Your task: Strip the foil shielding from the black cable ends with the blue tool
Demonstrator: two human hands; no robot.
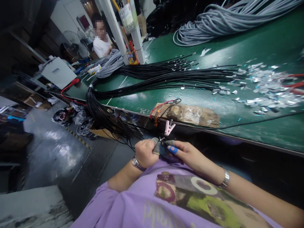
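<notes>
Close to my body, below the bench edge, my left hand [145, 152] is closed around a black cable, with grey covers on its fingertips. The cable's stripped wire ends [161, 139] stick out between both hands. My right hand [184, 150], with grey and blue fingertip covers, is pinched at these thin wires; exactly what lies between its fingers is too small to make out. Just above the hands, a pale pink clip [169, 128] hangs at the bench edge beside a worn wooden block [192, 115]. Black cables [102, 110] droop over the edge to my left.
On the green bench [140, 103] lie long black cable bundles [161, 79], foil scraps [268, 85] and a grey cable coil [213, 27]. White posts [114, 30] rise from it. A person [101, 44] sits at the far left, near a white box [58, 72].
</notes>
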